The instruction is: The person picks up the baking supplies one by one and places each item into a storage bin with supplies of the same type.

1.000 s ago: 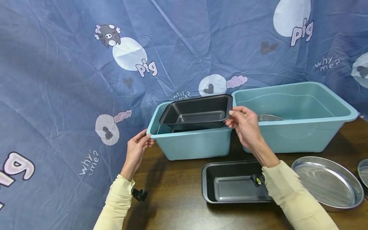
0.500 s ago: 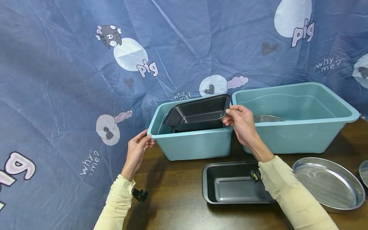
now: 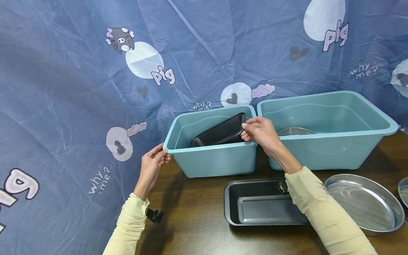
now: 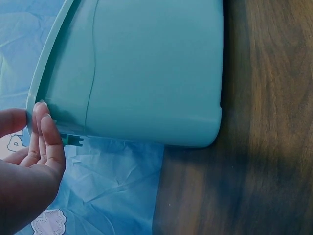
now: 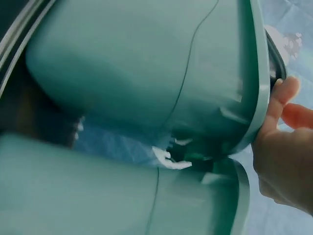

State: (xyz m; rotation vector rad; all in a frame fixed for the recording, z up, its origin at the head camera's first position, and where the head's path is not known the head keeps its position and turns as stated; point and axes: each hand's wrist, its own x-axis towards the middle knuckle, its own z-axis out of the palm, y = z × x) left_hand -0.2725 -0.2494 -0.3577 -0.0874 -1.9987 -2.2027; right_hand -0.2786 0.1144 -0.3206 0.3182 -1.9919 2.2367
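Observation:
In the head view my left hand (image 3: 151,167) pinches the front left corner of the left teal plastic tub (image 3: 216,161). The left wrist view shows the thumb and fingers of that left hand (image 4: 36,161) on either side of the rim. My right hand (image 3: 262,137) pinches the right end of a black loaf pan (image 3: 223,131). This pan sits tilted inside the left tub, right end raised and left end low. Its lower part is hidden by the tub's front wall. In the right wrist view, a sliver of the pan's dark rim (image 5: 278,56) shows beside the right hand (image 5: 286,147).
A second teal tub (image 3: 325,152) stands to the right, with a round metal pan (image 3: 295,131) partly visible inside. Nearer on the wooden table (image 3: 188,219) lie another black loaf pan (image 3: 267,210) and a round metal pan (image 3: 361,203). A patterned blue cloth (image 3: 79,88) hangs behind.
My right hand has moved slightly left and down, lowering the black loaf pan from above the left tub's rim into it, left end first. My left hand stays on the tub's corner.

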